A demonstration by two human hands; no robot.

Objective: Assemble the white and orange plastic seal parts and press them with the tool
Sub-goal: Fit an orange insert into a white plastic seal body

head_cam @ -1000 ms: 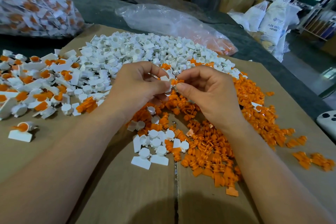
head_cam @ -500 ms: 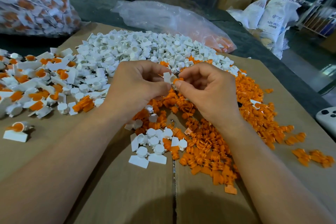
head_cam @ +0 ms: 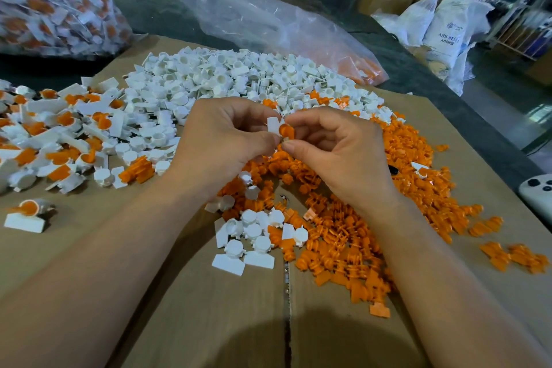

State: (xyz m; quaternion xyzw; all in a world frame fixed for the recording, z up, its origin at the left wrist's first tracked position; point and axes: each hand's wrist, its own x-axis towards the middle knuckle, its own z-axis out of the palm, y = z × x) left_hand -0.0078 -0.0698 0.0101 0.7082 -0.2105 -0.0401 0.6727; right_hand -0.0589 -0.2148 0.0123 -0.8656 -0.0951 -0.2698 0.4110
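Observation:
My left hand [head_cam: 227, 140] pinches a white seal part [head_cam: 273, 125] at the middle of the view, above the cardboard. My right hand [head_cam: 337, 149] pinches an orange seal part [head_cam: 287, 131] that sits in the white one. Both hands meet fingertip to fingertip. A heap of loose white parts [head_cam: 227, 81] lies behind the hands. Loose orange parts [head_cam: 352, 236] spread under and right of my right hand. Joined white-and-orange seals [head_cam: 56, 134] lie in a pile at the left. No pressing tool shows.
Flattened cardboard [head_cam: 209, 308] covers the dark table. A full clear bag of seals [head_cam: 50, 0] stands at the back left, and a slack clear bag [head_cam: 268, 21] lies behind the white heap. A white device [head_cam: 537, 191] sits at the right edge. One joined seal [head_cam: 27, 213] lies alone, near left.
The two hands stayed together over the piles. The orange part now sits more clearly in the white part between the fingertips, and the pair is held a little higher.

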